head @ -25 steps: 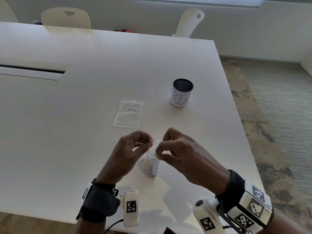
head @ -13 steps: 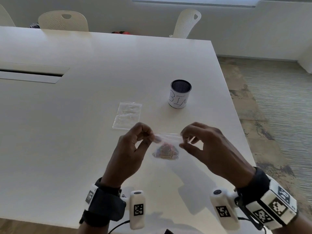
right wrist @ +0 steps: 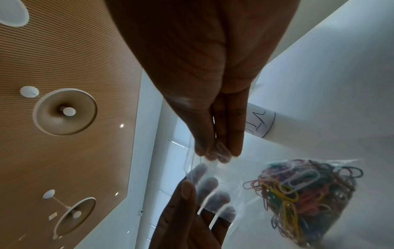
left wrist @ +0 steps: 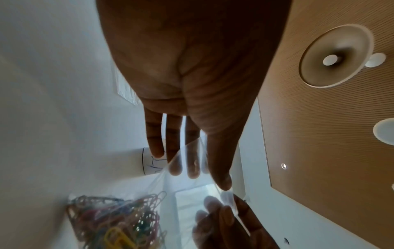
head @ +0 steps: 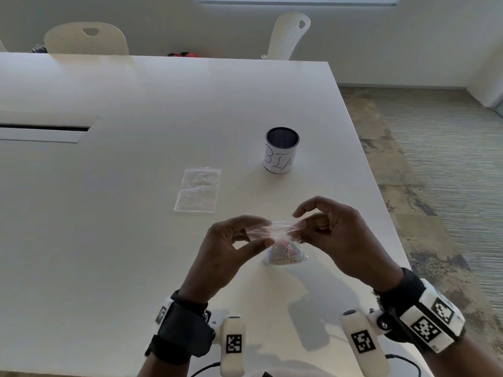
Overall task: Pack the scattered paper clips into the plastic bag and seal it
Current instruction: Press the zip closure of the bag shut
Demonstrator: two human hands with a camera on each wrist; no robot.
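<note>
One broad white table with a smooth matte top fills most of the head view, a long rectangular slot cut into its left side. Two white perforated plastic chairs stand along its far edge.

One cylindrical mesh cup stands right of the table's middle, dark inside and wrapped in a white paper band hand-lettered "BIN". To its left, well apart, one spare clear bag lies flat and crinkled on the table, rectangular; what it holds cannot be told.

Near the table's front edge, two hands hold one clear plastic bag between them, its top edge stretched taut and level just above the table. The left hand pinches the bag's left top corner between thumb and curled fingers. The right hand pinches the right top corner with thumb and bent fingers, its forefinger arched above. Whether the seal strip is pressed closed cannot be told.

The paper clips sit bunched in the bag's sagging bottom, a tangled heap of thin looped wire in red, yellow, green, blue and white, too many and too tangled to count. In the right wrist view the heap shows through the filmy plastic, one white clip lying on top.

Each wrist wears a black strap carrying white blocks printed with square black-and-white marker codes.
</note>
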